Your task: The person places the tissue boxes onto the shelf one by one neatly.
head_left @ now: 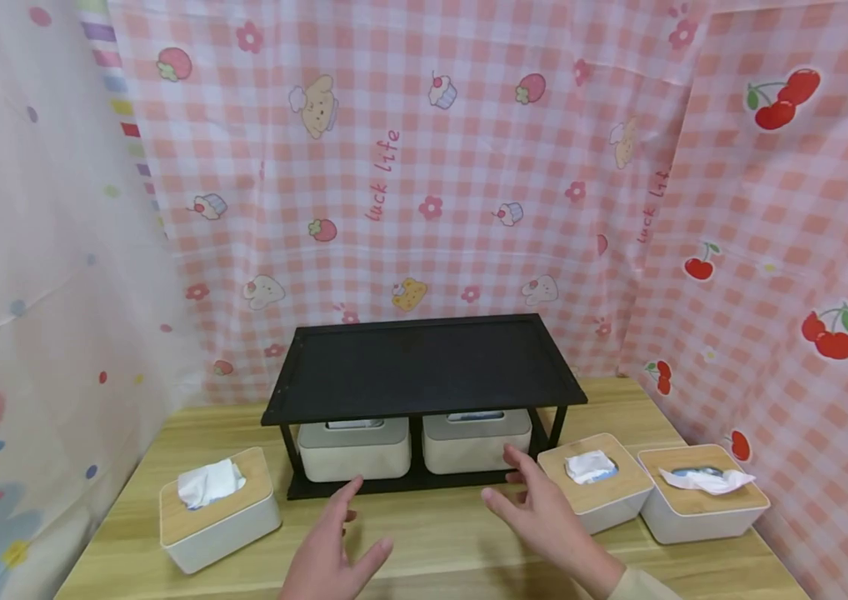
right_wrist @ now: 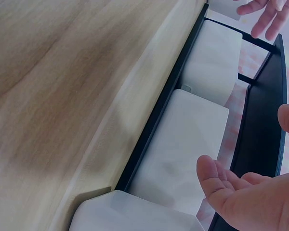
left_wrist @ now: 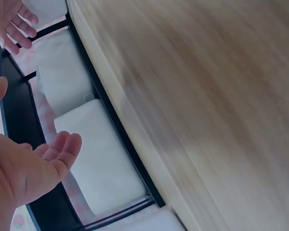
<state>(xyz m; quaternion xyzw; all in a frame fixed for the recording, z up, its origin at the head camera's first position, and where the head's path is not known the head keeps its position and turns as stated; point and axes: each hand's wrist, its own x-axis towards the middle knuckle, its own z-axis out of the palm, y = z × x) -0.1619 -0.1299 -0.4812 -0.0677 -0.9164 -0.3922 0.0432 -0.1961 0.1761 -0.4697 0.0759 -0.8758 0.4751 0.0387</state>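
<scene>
Both hands hover over the table in front of a black two-tier rack [head_left: 424, 367], holding nothing. My left hand [head_left: 334, 550] has its fingers extended and thumb apart, before the left tissue box [head_left: 355, 460] on the rack's lower shelf. Across from it, my right hand [head_left: 547, 517] has loosely bent fingers, near the right tissue box [head_left: 476, 446] on that shelf. Both shelved boxes are white, their tops partly hidden by the upper shelf. In the left wrist view the left palm [left_wrist: 29, 168] shows bare; the right fingers [right_wrist: 214, 175] show likewise in the right wrist view.
A wood-lidded tissue box [head_left: 221, 508] stands left of the rack. Two more, a nearer one [head_left: 581, 492] and an outer one [head_left: 701, 500], stand on the right, with tissue poking out. Patterned cloth [head_left: 424, 183] hangs behind and on both sides of the wooden table [head_left: 424, 542].
</scene>
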